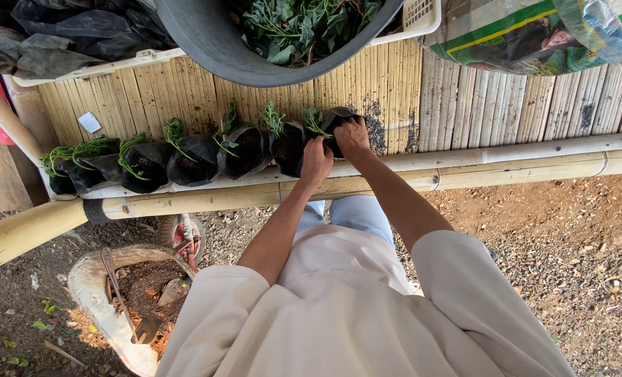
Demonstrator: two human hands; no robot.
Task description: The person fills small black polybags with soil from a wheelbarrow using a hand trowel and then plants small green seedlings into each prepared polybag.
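A row of several small black plastic seedling bags [193, 159] filled with soil and green shoots lies along the front of a slatted bamboo bench [513, 108]. Both my hands are on the rightmost bag [332, 123]. My left hand [316, 162] holds its near left side. My right hand [351, 134] presses down on its top, covering part of the soil and the shoot's base. A green seedling [313, 119] sticks out beside my fingers.
A dark round tub [206, 49] of green plants stands at the back of the bench, next to black bags in a white crate [422, 17] and a printed sack [534, 35]. Bamboo poles [534, 167] edge the bench. A pale basin of soil [126, 300] sits on the ground.
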